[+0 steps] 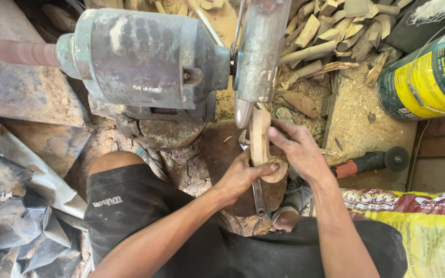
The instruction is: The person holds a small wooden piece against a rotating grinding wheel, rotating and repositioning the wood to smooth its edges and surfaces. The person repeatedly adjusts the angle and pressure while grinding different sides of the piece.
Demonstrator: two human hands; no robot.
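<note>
Below the bench grinder (145,62), centre frame: both hands on a carved wooden spoon blank (260,139).

- Left hand (243,175): fingers closed around the round bowl end of the blank, thumb across its top. Clamped on the wood.
- Right hand (297,146): fingers wrapped on the right side of the blank, just above the left hand. Also gripping the wood, hands nearly touching.
- Blank: pale wood, roughly upright in view, narrow handle end up against the grinder's wheel (243,110), bowl end low between the hands. Contact with wheel looks made, exact touch point partly hidden by the guard.
- Wheel guard (261,46): grey metal, directly above the blank.
- Grinder body: worn green-grey motor housing, shaft stub (27,53) sticking out left.
- Metal spanner (258,198) lying under the hands, on a dark round block (222,149).
- Right of hands: small angle grinder (372,162) with orange-and-black body, disc facing right, lying on a sawdust-covered board (356,110).
- Top right: pile of wood offcuts (330,31), dark can with yellow label (428,77).
- Bottom right: yellow-and-red printed sack (418,226).
- Left: crumpled dark sheeting (11,216).
- Seated posture, black shorts (130,206), bare knee (112,160) left of the block.
</note>
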